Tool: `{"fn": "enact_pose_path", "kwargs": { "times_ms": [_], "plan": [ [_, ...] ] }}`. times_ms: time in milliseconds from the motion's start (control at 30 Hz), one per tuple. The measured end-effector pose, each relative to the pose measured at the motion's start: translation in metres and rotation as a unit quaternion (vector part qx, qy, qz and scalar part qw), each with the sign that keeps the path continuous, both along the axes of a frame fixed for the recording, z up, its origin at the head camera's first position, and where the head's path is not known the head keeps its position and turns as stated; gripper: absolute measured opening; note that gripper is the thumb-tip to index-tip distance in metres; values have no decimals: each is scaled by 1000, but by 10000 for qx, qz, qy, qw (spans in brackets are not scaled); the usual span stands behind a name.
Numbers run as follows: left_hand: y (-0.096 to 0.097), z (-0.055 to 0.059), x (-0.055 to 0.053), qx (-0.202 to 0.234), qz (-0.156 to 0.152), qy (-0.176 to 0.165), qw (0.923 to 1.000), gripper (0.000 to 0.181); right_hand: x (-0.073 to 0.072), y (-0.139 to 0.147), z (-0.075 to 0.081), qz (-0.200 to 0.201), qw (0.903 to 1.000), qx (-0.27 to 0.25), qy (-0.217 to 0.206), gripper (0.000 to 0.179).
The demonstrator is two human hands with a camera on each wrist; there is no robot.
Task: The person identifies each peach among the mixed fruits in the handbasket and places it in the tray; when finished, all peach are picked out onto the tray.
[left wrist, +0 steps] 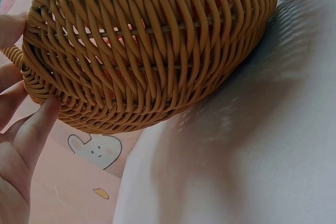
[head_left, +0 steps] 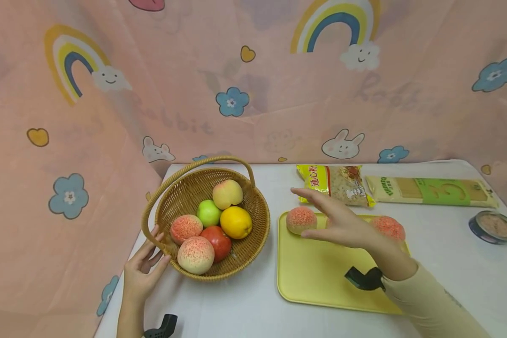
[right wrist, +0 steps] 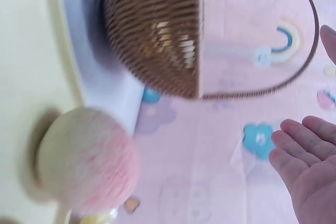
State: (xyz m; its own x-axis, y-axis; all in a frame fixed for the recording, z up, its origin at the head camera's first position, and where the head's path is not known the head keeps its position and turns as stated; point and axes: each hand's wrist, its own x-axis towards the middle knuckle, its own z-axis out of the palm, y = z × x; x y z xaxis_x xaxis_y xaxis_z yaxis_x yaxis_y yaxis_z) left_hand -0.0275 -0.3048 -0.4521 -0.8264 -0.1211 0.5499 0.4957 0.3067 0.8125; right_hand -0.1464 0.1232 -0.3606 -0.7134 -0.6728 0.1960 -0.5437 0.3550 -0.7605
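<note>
At the left, my left hand (head_left: 141,272) grips the rim of a wicker basket (head_left: 253,249) near the foot of its handle (head_left: 169,180). In the left wrist view the thumb and fingers lie on the woven edge. Inside the basket are a green apple (head_left: 208,214), a red apple (head_left: 218,244), a yellow fruit (head_left: 236,222) and several peaches (head_left: 196,255). My right hand (head_left: 342,220) hovers over a yellow tray (head_left: 321,281), thumb and fingers spread, holding nothing. Near its fingers a peach (head_left: 301,220) sits on the tray; another peach (head_left: 389,228) lies behind the wrist.
Behind the tray lie a yellow food packet (head_left: 342,183) and a long pack of noodles (head_left: 435,191). A round tin (head_left: 494,226) stands at the far right of the white table (head_left: 236,310). A pink patterned cloth (head_left: 279,103) hangs at the back and left.
</note>
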Motion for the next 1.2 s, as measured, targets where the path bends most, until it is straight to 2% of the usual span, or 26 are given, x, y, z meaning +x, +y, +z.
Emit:
{"fn": "enact_pose_path", "kwargs": {
  "times_ms": [200,367,500,733,900,1067,1200],
  "plan": [
    [0,2,0,-32,110,-79,9999,49,-16,-46,19,769,9970,-76,-8,80],
    [1,2,-1,27,78,-36,10000,48,-29,-80,28,1241,9922,-74,2,77],
    [2,2,-1,158,28,-31,9999,47,-36,-103,31,1406,9900,23,-107,76],
    [1,1,1,172,13,-32,9998,47,-44,-143,26,1920,9803,365,-276,74],
    [2,0,3,150,35,-99,9998,47,-49,-168,23,2046,9754,652,-497,75],
    [3,2,3,87,-31,55,9999,48,-56,-193,20,1960,9730,954,-752,74],
    [3,2,3,57,-11,101,9999,48,-59,-210,16,2027,9676,1087,-1046,75]
  ]
}}
